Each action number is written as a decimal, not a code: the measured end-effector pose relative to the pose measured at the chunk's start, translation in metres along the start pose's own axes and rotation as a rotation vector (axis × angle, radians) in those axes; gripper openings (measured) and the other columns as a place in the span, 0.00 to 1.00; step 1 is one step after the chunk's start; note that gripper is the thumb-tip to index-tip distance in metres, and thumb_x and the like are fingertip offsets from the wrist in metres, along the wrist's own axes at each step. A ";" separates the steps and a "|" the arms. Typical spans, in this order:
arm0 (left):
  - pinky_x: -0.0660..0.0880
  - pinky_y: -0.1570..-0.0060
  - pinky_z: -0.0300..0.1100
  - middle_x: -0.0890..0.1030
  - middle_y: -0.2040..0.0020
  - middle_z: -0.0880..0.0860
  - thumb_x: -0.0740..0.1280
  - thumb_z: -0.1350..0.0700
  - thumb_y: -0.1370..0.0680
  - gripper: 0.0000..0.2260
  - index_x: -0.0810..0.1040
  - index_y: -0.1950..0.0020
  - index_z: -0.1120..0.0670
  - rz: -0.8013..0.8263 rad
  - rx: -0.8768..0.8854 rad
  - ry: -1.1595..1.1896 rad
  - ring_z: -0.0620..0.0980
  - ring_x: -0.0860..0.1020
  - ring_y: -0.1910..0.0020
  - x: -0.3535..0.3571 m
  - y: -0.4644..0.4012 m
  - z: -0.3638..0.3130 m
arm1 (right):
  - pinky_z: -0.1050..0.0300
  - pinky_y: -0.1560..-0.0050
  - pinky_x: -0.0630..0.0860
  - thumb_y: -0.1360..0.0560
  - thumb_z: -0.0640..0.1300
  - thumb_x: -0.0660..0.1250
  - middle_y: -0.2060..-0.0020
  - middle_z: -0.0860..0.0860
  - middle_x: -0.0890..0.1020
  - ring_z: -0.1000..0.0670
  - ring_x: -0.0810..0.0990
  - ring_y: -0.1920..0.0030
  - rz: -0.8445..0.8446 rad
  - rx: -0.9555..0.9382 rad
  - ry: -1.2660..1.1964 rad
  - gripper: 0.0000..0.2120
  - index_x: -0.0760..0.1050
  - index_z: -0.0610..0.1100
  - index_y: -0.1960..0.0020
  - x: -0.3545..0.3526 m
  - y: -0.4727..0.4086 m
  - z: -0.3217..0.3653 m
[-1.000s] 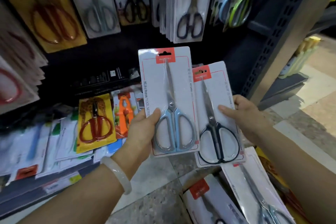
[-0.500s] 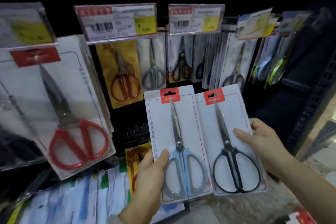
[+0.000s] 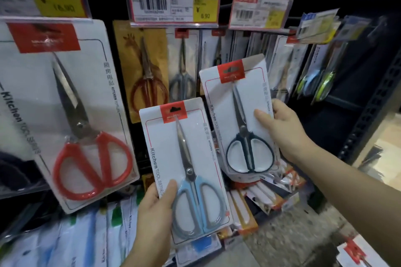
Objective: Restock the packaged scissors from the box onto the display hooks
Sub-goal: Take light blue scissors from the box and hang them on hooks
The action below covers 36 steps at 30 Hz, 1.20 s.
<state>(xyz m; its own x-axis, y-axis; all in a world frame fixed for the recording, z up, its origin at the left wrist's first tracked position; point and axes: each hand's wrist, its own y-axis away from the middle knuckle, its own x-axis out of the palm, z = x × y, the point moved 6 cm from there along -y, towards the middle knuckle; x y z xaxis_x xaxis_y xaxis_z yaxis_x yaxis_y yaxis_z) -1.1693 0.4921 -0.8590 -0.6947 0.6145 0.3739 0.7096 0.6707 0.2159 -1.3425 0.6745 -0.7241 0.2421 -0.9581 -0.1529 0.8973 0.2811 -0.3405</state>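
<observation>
My left hand (image 3: 155, 212) grips the lower left edge of a white carded pack of blue-handled scissors (image 3: 191, 180), held upright in front of the display. My right hand (image 3: 282, 130) holds a second pack with black-handled scissors (image 3: 240, 119) by its right edge, raised higher and closer to the hooks. Its red hang tab sits just below a row of hanging packs. Behind it hang matching packs (image 3: 219, 50) under price tags.
A large pack of red-handled scissors (image 3: 71, 115) hangs close at the left. Price tags (image 3: 173, 0) cap the hooks. A yellow giraffe-print pack (image 3: 143, 67) hangs at centre. More packs lie on the lower shelf (image 3: 249, 201). A pack in the box (image 3: 355, 253) shows at bottom right.
My view has moved closer to the hooks. My right hand has lifted the black-handled pack up and toward the hanging row, while the blue-handled pack stays lower.
</observation>
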 end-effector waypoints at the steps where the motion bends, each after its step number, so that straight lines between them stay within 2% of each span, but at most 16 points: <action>1: 0.76 0.59 0.44 0.85 0.56 0.52 0.64 0.60 0.23 0.06 0.79 0.50 0.53 -0.017 0.007 0.009 0.51 0.82 0.60 -0.001 0.000 0.000 | 0.45 0.44 0.77 0.23 0.38 0.63 0.47 0.42 0.80 0.43 0.80 0.47 0.019 -0.035 -0.015 0.08 0.73 0.50 0.53 0.003 -0.006 0.004; 3: 0.76 0.57 0.44 0.85 0.55 0.53 0.64 0.61 0.23 0.06 0.80 0.51 0.53 -0.045 0.027 0.025 0.53 0.82 0.58 0.000 -0.004 -0.002 | 0.47 0.45 0.78 0.23 0.37 0.62 0.48 0.43 0.81 0.44 0.80 0.48 0.070 -0.113 -0.069 0.08 0.73 0.50 0.52 0.010 -0.018 0.014; 6: 0.77 0.52 0.47 0.85 0.53 0.54 0.64 0.61 0.23 0.06 0.80 0.49 0.54 -0.066 0.070 0.019 0.55 0.82 0.54 0.004 -0.009 -0.006 | 0.57 0.50 0.79 0.23 0.37 0.62 0.53 0.50 0.81 0.53 0.81 0.54 0.130 -0.213 -0.167 0.07 0.72 0.49 0.51 0.013 -0.033 0.026; 8: 0.76 0.48 0.50 0.85 0.52 0.55 0.64 0.61 0.23 0.07 0.80 0.48 0.54 -0.074 0.111 0.028 0.56 0.82 0.52 0.008 -0.010 -0.009 | 0.60 0.53 0.79 0.23 0.39 0.63 0.55 0.53 0.82 0.56 0.81 0.55 0.148 -0.241 -0.203 0.06 0.73 0.50 0.52 0.012 -0.043 0.031; 16: 0.74 0.43 0.53 0.84 0.49 0.58 0.64 0.62 0.23 0.09 0.80 0.45 0.56 -0.187 0.159 0.013 0.57 0.81 0.50 0.002 0.005 -0.010 | 0.59 0.57 0.79 0.23 0.36 0.62 0.61 0.52 0.83 0.55 0.81 0.61 0.217 -0.087 -0.375 0.07 0.74 0.47 0.55 0.016 -0.062 0.024; 19: 0.74 0.46 0.50 0.83 0.51 0.57 0.63 0.63 0.23 0.08 0.80 0.48 0.56 -0.209 0.164 -0.019 0.56 0.81 0.52 -0.002 0.011 -0.014 | 0.55 0.52 0.78 0.23 0.37 0.62 0.57 0.48 0.81 0.51 0.81 0.57 0.225 -0.040 -0.372 0.06 0.74 0.47 0.54 0.015 -0.061 0.025; 22: 0.77 0.50 0.47 0.84 0.56 0.53 0.63 0.63 0.23 0.07 0.80 0.50 0.56 -0.207 0.178 -0.063 0.52 0.82 0.57 -0.004 0.014 -0.016 | 0.54 0.51 0.79 0.23 0.37 0.63 0.55 0.48 0.81 0.50 0.80 0.56 0.195 -0.014 -0.413 0.06 0.75 0.46 0.53 0.015 -0.057 0.024; 24: 0.79 0.64 0.37 0.85 0.64 0.47 0.63 0.64 0.23 0.07 0.80 0.52 0.55 -0.203 0.180 -0.094 0.43 0.82 0.66 -0.006 0.015 -0.017 | 0.51 0.49 0.79 0.24 0.36 0.63 0.54 0.46 0.82 0.48 0.81 0.54 0.154 0.011 -0.461 0.06 0.76 0.45 0.53 0.013 -0.055 0.019; 26: 0.76 0.73 0.30 0.84 0.69 0.43 0.63 0.64 0.23 0.07 0.79 0.55 0.54 -0.190 0.179 -0.117 0.38 0.81 0.71 -0.007 0.017 -0.017 | 0.45 0.44 0.78 0.24 0.36 0.64 0.51 0.44 0.82 0.44 0.81 0.50 0.109 0.025 -0.442 0.05 0.76 0.45 0.53 0.012 -0.057 0.014; 29: 0.75 0.71 0.32 0.83 0.70 0.41 0.63 0.63 0.23 0.08 0.78 0.56 0.53 -0.179 0.188 -0.127 0.37 0.80 0.71 -0.009 0.017 -0.018 | 0.45 0.42 0.76 0.24 0.37 0.64 0.50 0.45 0.81 0.44 0.80 0.47 0.111 0.003 -0.315 0.07 0.75 0.49 0.55 0.019 -0.067 0.014; 32: 0.73 0.65 0.37 0.83 0.70 0.41 0.64 0.63 0.23 0.07 0.79 0.56 0.52 -0.183 0.191 -0.121 0.38 0.79 0.69 -0.010 0.015 -0.018 | 0.54 0.49 0.78 0.24 0.35 0.62 0.56 0.50 0.81 0.49 0.80 0.53 0.125 -0.009 -0.277 0.09 0.74 0.48 0.54 0.030 -0.084 0.016; 34: 0.73 0.64 0.39 0.84 0.69 0.42 0.64 0.63 0.23 0.07 0.79 0.55 0.53 -0.182 0.183 -0.106 0.42 0.80 0.65 -0.011 0.013 -0.017 | 0.58 0.55 0.77 0.23 0.38 0.62 0.56 0.52 0.81 0.51 0.80 0.54 0.137 0.011 -0.240 0.07 0.75 0.48 0.50 0.036 -0.097 0.013; 36: 0.74 0.64 0.39 0.84 0.68 0.43 0.64 0.62 0.23 0.06 0.79 0.54 0.53 -0.182 0.176 -0.114 0.43 0.80 0.65 -0.010 0.011 -0.014 | 0.57 0.54 0.77 0.22 0.42 0.62 0.53 0.51 0.81 0.50 0.80 0.53 0.146 0.071 -0.198 0.06 0.73 0.48 0.45 0.045 -0.110 0.005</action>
<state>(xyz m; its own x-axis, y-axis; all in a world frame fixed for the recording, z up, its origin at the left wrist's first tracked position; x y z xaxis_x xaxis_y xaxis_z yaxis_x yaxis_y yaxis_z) -1.1527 0.4874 -0.8476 -0.8247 0.5134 0.2374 0.5474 0.8300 0.1069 -1.4283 0.6001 -0.6890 0.4322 -0.9017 -0.0086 0.8696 0.4193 -0.2608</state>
